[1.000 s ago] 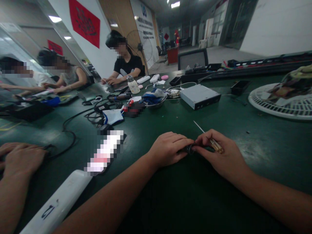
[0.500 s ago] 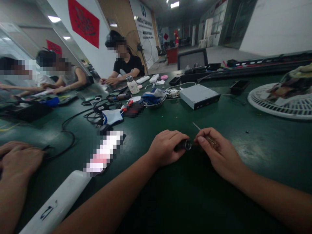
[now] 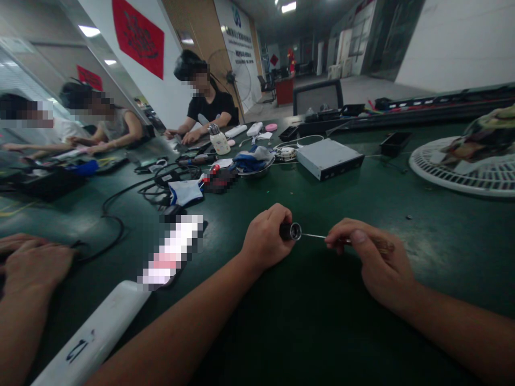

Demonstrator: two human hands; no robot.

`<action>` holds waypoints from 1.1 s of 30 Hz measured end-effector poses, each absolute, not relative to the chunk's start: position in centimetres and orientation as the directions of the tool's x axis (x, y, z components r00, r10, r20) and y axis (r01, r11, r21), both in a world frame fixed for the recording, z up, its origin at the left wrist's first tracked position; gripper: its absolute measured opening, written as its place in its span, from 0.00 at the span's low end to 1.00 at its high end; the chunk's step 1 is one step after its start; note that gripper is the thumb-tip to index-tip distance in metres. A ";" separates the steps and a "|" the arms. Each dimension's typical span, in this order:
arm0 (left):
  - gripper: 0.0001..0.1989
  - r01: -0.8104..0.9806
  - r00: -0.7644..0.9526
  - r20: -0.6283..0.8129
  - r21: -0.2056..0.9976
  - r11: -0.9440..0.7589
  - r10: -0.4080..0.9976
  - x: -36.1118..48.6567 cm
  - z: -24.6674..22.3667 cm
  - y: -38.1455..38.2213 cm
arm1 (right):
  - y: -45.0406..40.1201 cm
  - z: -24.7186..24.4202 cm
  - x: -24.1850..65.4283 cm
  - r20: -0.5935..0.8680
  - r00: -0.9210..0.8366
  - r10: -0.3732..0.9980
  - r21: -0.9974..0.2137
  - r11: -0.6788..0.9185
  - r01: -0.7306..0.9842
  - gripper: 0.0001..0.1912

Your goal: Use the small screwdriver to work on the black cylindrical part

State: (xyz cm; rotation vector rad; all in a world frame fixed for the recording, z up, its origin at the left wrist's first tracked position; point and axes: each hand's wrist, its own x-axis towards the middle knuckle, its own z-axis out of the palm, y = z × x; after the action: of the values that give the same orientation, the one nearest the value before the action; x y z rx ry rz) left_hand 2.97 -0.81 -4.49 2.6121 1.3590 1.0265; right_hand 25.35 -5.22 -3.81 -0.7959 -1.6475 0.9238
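My left hand [image 3: 263,238] is wrapped round a short black tube [image 3: 286,231]. The tube's open round end, with a shiny rim, faces right. In my right hand [image 3: 386,268] is a thin screwdriver [image 3: 316,236], its brownish handle partly hidden by the fingers. Its slender metal shaft points left, with the tip at the mouth of the tube; whether it reaches inside I cannot tell. Both hands are just above the dark green table [image 3: 322,321].
Left of my arm lie a long white case [image 3: 96,327] and a lit phone [image 3: 177,249]. Another person's hand [image 3: 36,262] rests at the far left. Ahead are a silver disc drive [image 3: 328,155], a bowl with blue cloth [image 3: 253,159] and black cables [image 3: 120,198]. A white fan grille [image 3: 450,174] lies right.
My right hand has moved right and turned the screwdriver from pointing up-left to nearly level, tip towards the tube. My left hand has shifted the tube slightly left and up.
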 end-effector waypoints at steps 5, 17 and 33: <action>0.09 0.710 0.451 0.520 0.282 -0.645 0.725 2.9 -4.4 -0.9 | -5.2 -3.7 25.2 0.444 -0.263 0.857 -0.877 0.476 0.070 0.14; 0.09 0.698 0.471 0.538 0.257 -0.669 0.699 3.0 -4.4 -0.8 | -5.1 -4.0 25.3 0.449 -0.302 0.841 -0.870 0.488 0.068 0.15; 0.08 0.693 0.506 0.508 0.241 -0.679 0.697 2.8 -4.0 -1.0 | -5.3 -3.4 25.1 0.427 -0.291 0.856 -0.867 0.479 0.139 0.16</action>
State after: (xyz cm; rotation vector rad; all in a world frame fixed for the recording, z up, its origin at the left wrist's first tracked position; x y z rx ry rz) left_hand 2.81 -0.99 -3.97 2.7214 1.2556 0.9227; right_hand 25.14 -5.30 -3.43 -0.8515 -1.7358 0.9065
